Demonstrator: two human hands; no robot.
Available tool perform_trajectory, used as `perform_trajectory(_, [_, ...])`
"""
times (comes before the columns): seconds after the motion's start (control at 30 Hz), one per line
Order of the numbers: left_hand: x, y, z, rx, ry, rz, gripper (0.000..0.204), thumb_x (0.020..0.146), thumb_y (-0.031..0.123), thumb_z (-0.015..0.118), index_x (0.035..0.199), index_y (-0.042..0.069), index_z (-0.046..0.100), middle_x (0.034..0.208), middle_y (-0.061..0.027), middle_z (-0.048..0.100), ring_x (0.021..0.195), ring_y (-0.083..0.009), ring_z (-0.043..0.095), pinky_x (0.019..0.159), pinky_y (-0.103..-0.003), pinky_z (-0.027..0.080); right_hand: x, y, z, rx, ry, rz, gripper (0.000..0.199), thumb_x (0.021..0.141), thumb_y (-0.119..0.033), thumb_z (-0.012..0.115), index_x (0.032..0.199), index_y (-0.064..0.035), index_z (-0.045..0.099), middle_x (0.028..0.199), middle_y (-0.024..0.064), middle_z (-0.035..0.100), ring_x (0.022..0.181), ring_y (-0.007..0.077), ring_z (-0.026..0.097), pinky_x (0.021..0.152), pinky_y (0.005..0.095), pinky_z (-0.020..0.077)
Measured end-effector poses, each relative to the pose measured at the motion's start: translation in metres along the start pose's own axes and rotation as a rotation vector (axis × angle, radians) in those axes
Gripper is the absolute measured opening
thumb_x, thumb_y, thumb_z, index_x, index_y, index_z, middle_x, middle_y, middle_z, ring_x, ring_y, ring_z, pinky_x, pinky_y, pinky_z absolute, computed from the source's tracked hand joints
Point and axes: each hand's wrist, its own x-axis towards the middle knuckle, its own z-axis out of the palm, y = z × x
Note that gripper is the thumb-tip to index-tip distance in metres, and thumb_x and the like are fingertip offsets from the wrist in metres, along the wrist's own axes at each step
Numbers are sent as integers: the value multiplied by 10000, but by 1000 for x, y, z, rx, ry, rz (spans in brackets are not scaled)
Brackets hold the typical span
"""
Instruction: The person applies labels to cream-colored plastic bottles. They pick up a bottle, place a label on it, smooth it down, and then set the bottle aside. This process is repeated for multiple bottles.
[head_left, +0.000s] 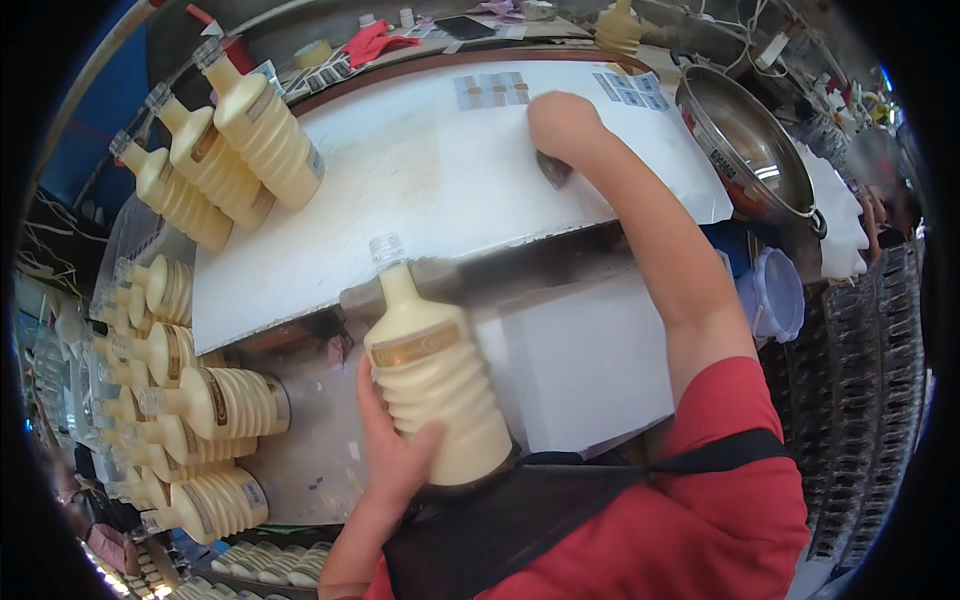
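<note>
Cream ribbed bottle (432,385) with clear cap, held upright low at centre above the steel bench (310,470), left hand (395,450) wrapped closed round its lower body. Right hand (562,125) reaching out onto the white sheet (420,190), near the small labels (492,90); grip hidden, cannot tell. Apparently mid-labelling: picking a label cleanly, then pressing it on straight. Finished-looking bottles (215,150) lying alongside, left.

Bright, even light falls from above, glaring off the round steel basin (748,150) and whitening the broad white sheet (420,190), while the fisheye bends straight edges, blackens the corners, and blurs things at the right rim.
</note>
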Motion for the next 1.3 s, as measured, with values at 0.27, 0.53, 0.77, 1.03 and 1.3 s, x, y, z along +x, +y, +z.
perform_trajectory(0.27, [0, 1, 5, 16, 13, 39, 1029, 801, 50, 661, 1617, 64, 35, 1522, -205, 372, 1363, -300, 465, 1148, -428, 383, -28, 16, 46, 134, 378, -106, 309, 911, -126, 523, 1135, -30, 712, 1109, 171, 722, 1053, 368, 680, 904, 469, 541])
perform_trajectory(0.53, [0, -4, 1, -6, -8, 40, 1009, 808, 25, 654, 1624, 63, 61, 1497, -207, 427, 1355, -297, 486, 1138, -422, 397, 52, 14, 29, 99, 229, 59, 286, 908, -108, 516, 1052, -38, 752, 1045, 159, 746, 1006, 351, 714, 853, 452, 572])
perform_trajectory(0.77, [0, -2, 4, -11, -9, 50, 997, 793, 23, 656, 1614, 70, 92, 1469, -210, 452, 1331, -302, 513, 1117, -429, 427, -65, 20, 33, -11, 182, -27, 289, 939, -168, 491, 1027, -20, 723, 1028, 196, 735, 973, 371, 702, 851, 446, 562])
perform_trajectory(1.03, [1, 0, 5, 16, 21, 44, 978, 797, 26, 624, 1612, 64, 85, 1467, -216, 440, 1296, -306, 532, 1105, -431, 438, -159, 2, 69, 187, 619, -227, 280, 860, -112, 672, 1102, 7, 597, 1095, 178, 673, 932, 380, 681, 807, 466, 547])
perform_trajectory(1.3, [-30, -31, -11, 242, 116, 219, 845, 914, 272, 625, 1584, -2, 189, 1484, -250, 424, 1374, -341, 436, 1173, -444, 304, -154, 27, 101, -113, 897, -380, 173, 887, -123, 670, 1058, -98, 652, 944, 86, 713, 773, 282, 718, 665, 359, 583])
